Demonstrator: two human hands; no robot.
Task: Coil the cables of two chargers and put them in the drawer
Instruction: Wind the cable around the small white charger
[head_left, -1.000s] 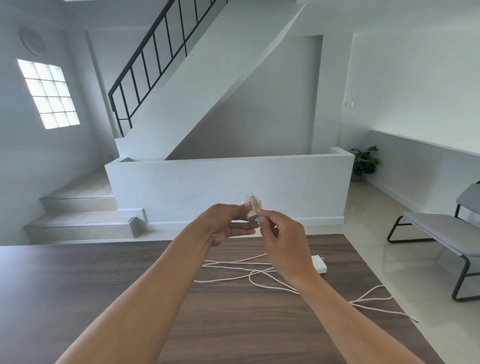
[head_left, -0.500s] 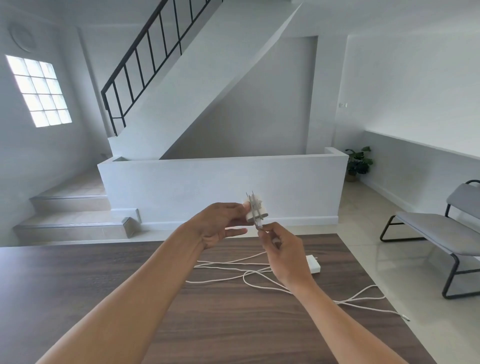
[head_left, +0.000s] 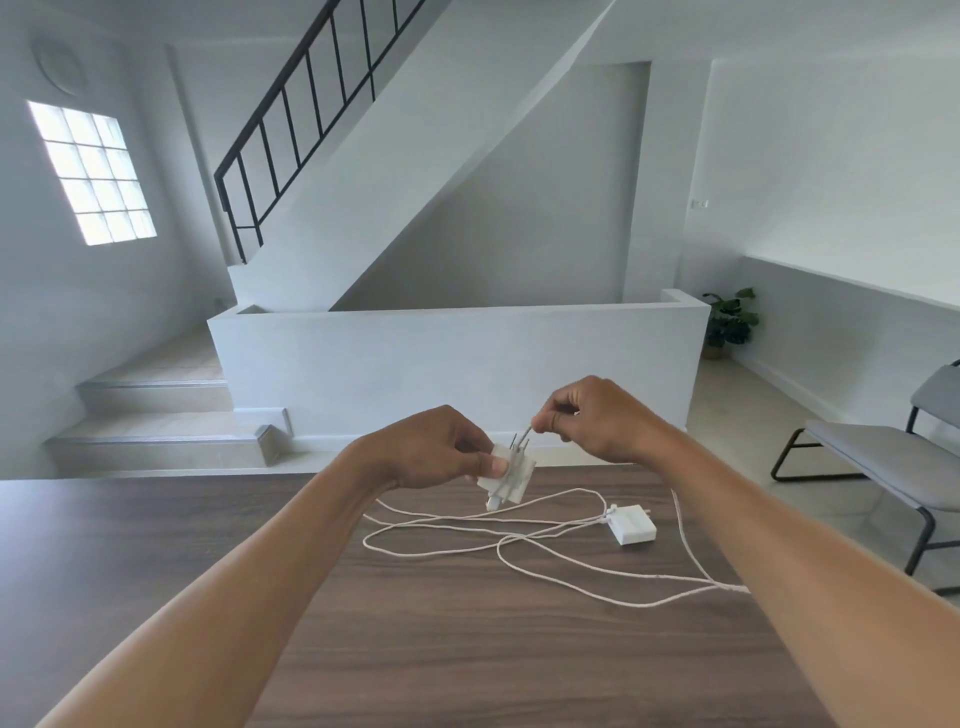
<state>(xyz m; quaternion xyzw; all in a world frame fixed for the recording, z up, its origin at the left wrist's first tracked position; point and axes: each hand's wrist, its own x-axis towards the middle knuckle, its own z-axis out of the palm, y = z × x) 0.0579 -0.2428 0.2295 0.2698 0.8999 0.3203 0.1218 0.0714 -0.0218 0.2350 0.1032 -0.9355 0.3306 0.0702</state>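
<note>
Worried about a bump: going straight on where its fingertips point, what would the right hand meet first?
Probably the charger held in the left hand; the right hand, pinching its cable, points left at it.

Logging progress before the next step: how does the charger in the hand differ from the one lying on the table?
The held charger is gripped in the left hand above the table, prongs up; the table charger lies flat on the wood. The held charger has cable running over its body, pinched taut by the right hand; the table charger's lead trails loose in loops. Both are white blocks with white leads.
</note>
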